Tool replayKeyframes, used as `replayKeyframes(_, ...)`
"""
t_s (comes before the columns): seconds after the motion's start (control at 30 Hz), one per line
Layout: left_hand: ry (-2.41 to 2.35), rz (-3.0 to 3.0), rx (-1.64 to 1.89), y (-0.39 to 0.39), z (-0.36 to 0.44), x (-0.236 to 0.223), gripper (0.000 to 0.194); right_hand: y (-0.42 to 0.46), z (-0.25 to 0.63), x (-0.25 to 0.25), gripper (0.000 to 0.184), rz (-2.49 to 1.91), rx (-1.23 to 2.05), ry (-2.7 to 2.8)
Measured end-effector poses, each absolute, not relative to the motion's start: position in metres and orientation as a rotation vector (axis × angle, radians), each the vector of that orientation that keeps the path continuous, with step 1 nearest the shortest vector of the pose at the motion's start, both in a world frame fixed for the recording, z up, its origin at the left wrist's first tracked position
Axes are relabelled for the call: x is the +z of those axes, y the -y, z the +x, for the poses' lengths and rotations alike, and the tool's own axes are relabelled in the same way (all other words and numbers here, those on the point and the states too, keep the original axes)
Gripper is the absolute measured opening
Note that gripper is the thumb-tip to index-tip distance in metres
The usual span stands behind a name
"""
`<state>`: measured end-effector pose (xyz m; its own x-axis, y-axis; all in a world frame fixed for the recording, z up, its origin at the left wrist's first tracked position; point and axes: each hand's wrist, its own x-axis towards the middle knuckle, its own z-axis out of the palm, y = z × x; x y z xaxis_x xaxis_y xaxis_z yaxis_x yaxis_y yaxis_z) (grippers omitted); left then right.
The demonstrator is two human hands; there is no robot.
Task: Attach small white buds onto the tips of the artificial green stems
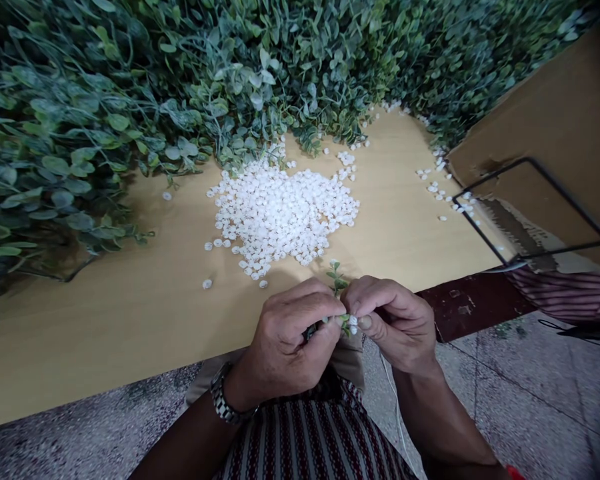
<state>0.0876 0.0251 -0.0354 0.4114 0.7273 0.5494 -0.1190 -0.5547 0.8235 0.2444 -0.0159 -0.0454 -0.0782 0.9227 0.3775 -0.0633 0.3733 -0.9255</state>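
Observation:
My left hand (300,333) pinches a small sprig of artificial greenery (337,279) between thumb and forefinger, just past the table's front edge. Facing it, my right hand (393,320) is closed, with thumb and finger pinching a small white bead-like piece (353,323) against the sprig. Green leaves stick up between the two hands. The rest of the stem is mostly hidden by my fingers. Beyond my hands, a heap of the same small white pieces (285,207) lies on the tan table (145,320).
A thick mass of artificial leafy stems (190,80) covers the table's far side and left. At right stand a torn cardboard box (545,113) and a black wire frame (570,190). Loose white pieces (437,190) are scattered near the box. Striped cloth (570,293) shows at far right.

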Motion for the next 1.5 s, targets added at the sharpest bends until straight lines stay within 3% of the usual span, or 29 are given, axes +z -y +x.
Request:
replayKeyframes(0.73,-0.472,1.761,1.221,-0.025,0.086,-0.036,0.012,0.019,0.243,-0.049,0.012,-0.889,0.976,1.394)
replayKeyframes(1.13,-0.474,1.678,1.079,-0.026,0.085,-0.034,0.013,0.007,0.258,-0.040,0.003,-0.828,1.359,1.376)
replayKeyframes(1.5,-0.559,1.675,1.122,-0.025,0.087,-0.031,0.017,0.016,0.247,-0.043,0.004,-0.931,1.153,1.310)
